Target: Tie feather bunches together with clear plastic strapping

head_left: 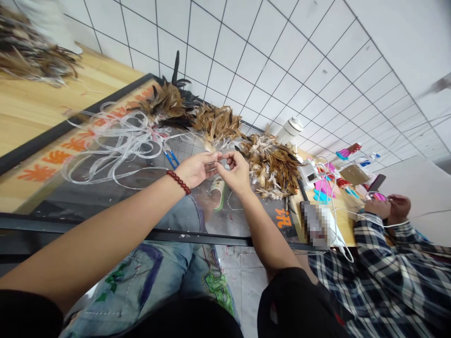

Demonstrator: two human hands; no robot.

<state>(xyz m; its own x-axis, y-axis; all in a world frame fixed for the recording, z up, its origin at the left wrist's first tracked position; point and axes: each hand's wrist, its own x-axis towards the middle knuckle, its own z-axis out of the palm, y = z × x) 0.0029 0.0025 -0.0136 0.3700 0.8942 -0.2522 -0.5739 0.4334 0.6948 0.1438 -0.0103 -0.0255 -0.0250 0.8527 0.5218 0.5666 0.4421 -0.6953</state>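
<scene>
Over a glass table top (105, 206), my left hand (199, 168) and my right hand (237, 172) meet, fingertips almost touching. Both are pinched shut on something thin and pale between them; I cannot make out what it is. A dark red bead bracelet (179, 181) sits on my left wrist. Just beyond my hands lie three bunches of brown feathers (215, 124), (168, 104), (273, 164). A tangle of clear ribbon (116, 141) spreads to the left of my hands. Blue-handled scissors (171, 158) lie next to my left hand.
A person in a plaid shirt (387, 272) sits at the right, their hands (387, 206) on a dark object. A white bottle (289, 129), coloured bits (324, 188) and a white cable (338, 234) crowd the wooden table there. More feathers (31, 56) lie far left.
</scene>
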